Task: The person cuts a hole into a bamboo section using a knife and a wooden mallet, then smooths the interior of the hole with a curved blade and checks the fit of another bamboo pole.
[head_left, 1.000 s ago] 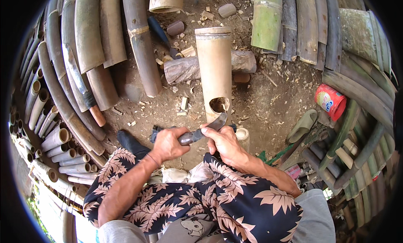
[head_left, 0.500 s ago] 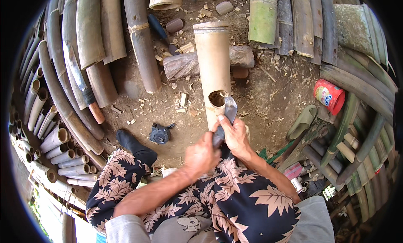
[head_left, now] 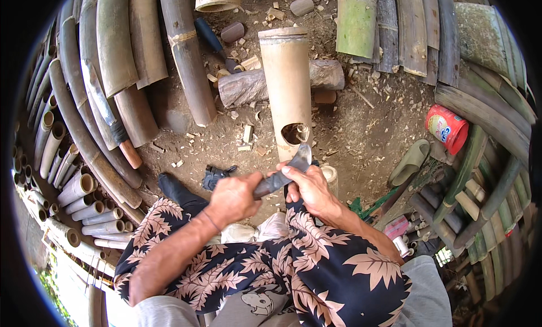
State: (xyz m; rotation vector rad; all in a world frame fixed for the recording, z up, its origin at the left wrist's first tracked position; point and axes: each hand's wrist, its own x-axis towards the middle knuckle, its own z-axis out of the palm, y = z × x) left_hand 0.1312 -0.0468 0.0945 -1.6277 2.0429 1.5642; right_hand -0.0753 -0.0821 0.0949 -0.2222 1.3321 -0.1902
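A tan bamboo section [head_left: 287,81] lies pointing away from me, propped on a short log [head_left: 248,85]. A round hole [head_left: 293,133] is cut in its near end. My left hand [head_left: 234,197] grips the dark handle of a curved knife [head_left: 302,157]. My right hand [head_left: 309,186] wraps the knife further up, fingers over the blade's back. The blade tip rests at the near rim of the hole. My lap in floral fabric fills the lower frame.
Split bamboo slats [head_left: 113,50] fan along the left and top. Cut bamboo tubes [head_left: 68,191] are stacked at lower left. A red can [head_left: 447,128], a green sandal [head_left: 409,161] and more poles sit right. Wood chips litter the dirt.
The knife dropped back from the hole's side to its near rim. My left hand came back onto the handle, beside the right hand.
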